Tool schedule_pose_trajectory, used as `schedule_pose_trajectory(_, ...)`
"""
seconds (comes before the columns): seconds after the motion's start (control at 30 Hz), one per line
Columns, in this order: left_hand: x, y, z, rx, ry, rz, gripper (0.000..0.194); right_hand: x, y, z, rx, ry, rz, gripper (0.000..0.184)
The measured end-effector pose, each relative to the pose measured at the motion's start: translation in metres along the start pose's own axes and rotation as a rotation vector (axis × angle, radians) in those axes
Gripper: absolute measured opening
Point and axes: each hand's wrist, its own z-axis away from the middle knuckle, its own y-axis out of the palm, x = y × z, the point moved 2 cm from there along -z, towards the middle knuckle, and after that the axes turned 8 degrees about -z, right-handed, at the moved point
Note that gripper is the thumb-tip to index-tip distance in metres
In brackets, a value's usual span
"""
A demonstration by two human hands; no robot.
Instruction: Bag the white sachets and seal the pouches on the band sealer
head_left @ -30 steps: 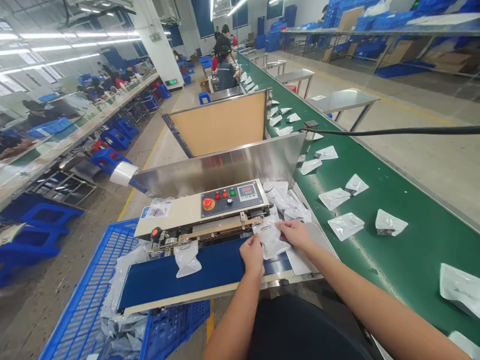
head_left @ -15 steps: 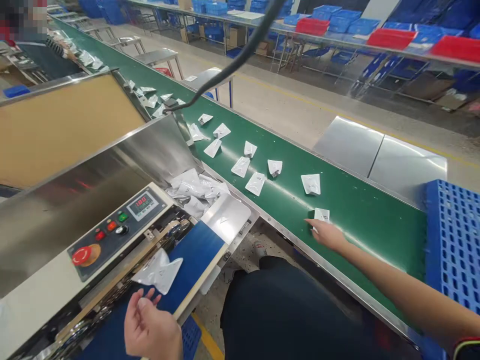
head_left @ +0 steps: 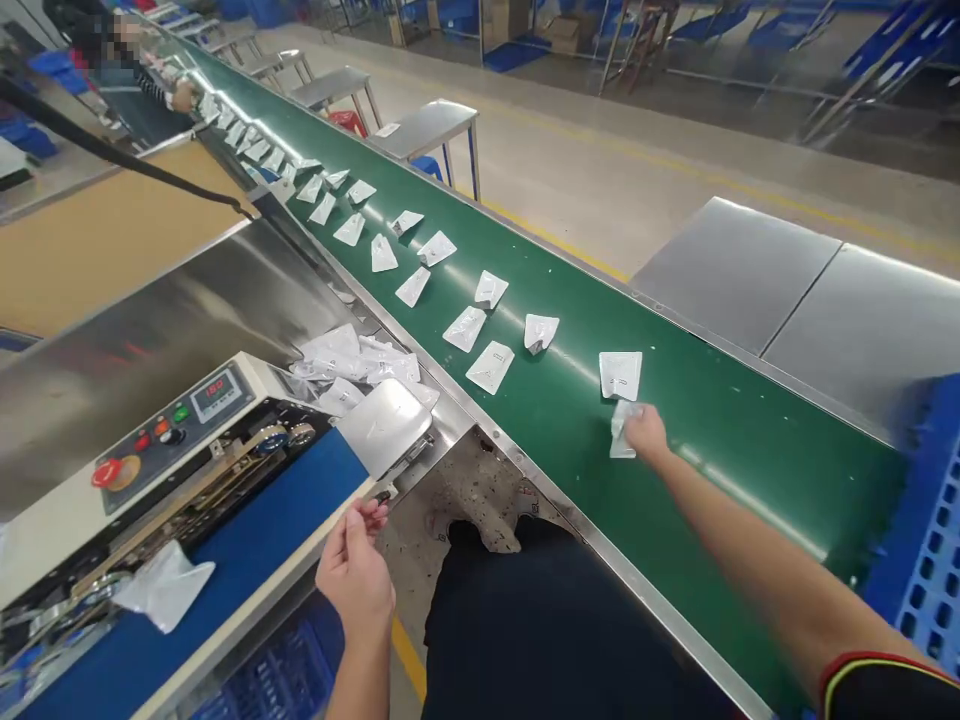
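On the green conveyor belt [head_left: 570,440], my right hand [head_left: 648,432] grips a small white pouch [head_left: 622,440] by its side. Just beyond it lies another white pouch [head_left: 620,375], flat on the belt. My left hand [head_left: 358,565] is beside the front edge of the sealing machine [head_left: 169,440], fingers curled together and no pouch in them. A white pouch [head_left: 169,585] rests on the machine's blue belt [head_left: 277,510], its far edge at the rollers. More white pouches [head_left: 352,360] lie heaped at the machine's end, by a metal plate [head_left: 386,425].
Several pouches [head_left: 490,367] lie spread along the green belt toward the far left, where another person's hand [head_left: 182,97] is at the belt. A blue perforated crate [head_left: 926,560] stands at the right. Metal tables [head_left: 735,270] line the belt's far side.
My right hand has closed on the pouch and lifts or turns it on the belt. My left hand has come away from the pouch on the blue belt, its fingers drawing together. The view has shifted.
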Motion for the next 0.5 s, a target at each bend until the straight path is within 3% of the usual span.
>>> schedule_pose_trajectory(0.1, 0.015, -0.012, 0.026, -0.047, -0.048, -0.058, 0.040, -0.001, -0.046, -0.051, 0.126, -0.269, 0.055, 0.060)
schedule_pose_trajectory(0.17, 0.030, -0.022, 0.040, -0.095, -0.102, -0.120, 0.042, 0.000, -0.072, -0.087, 0.327, -0.652, 0.220, 0.055)
schedule_pose_trajectory(0.23, 0.044, -0.029, 0.054, -0.138, -0.158, -0.177, 0.044, 0.002, -0.083, -0.117, 0.512, -0.911, 0.375, 0.038)
schedule_pose_trajectory(0.37, 0.059, -0.031, 0.077, -0.184, -0.239, -0.244, 0.046, 0.021, -0.062, -0.137, 0.702, -1.050, 0.512, 0.021)
schedule_pose_trajectory(0.43, 0.060, -0.032, 0.085, -0.216, -0.272, -0.261, 0.047, 0.039, -0.043, -0.126, 0.684, -1.083, 0.478, 0.010)
schedule_pose_trajectory(0.5, 0.060, -0.037, 0.091, -0.256, -0.310, -0.265, 0.047, 0.062, -0.031, -0.117, 0.564, -1.030, 0.383, 0.006)
